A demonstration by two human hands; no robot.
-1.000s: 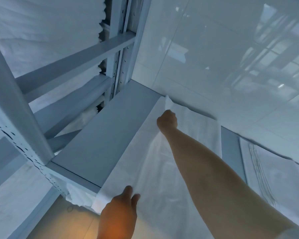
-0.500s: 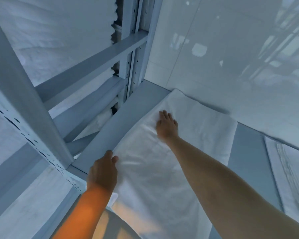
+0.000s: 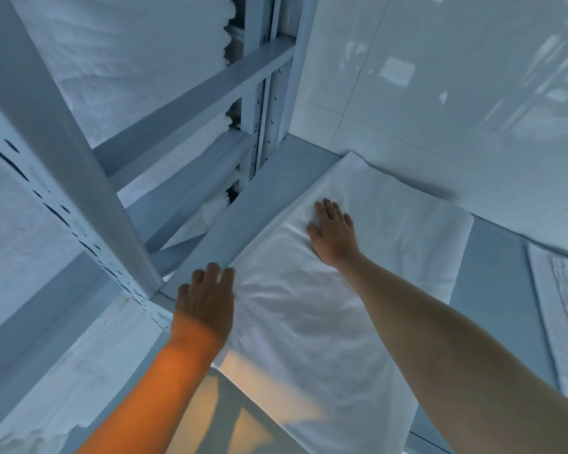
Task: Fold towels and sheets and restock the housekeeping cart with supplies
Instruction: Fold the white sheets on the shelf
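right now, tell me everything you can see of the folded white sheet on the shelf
The folded white sheet is smooth, thin-looking cloth, a long rectangle lying flat on the grey shelf, its far end near the tiled wall, its near end overhanging the shelf edge. The right hand rests flat on it; the left hand touches its left edge.

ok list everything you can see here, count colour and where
folded sheet: one, white, flat on the shelf, near edge hanging over the front
shelf: one, grey, against the wall
second folded linen: one, white, on the shelf at far right, apart from the sheet
shelving rack: one, grey metal, left of the shelf
stacked linens: several, white, on the rack's levels
wall: glossy white tiles, behind the shelf
left hand: rests on the sheet's left edge
right hand: flat on the sheet, fingers straight
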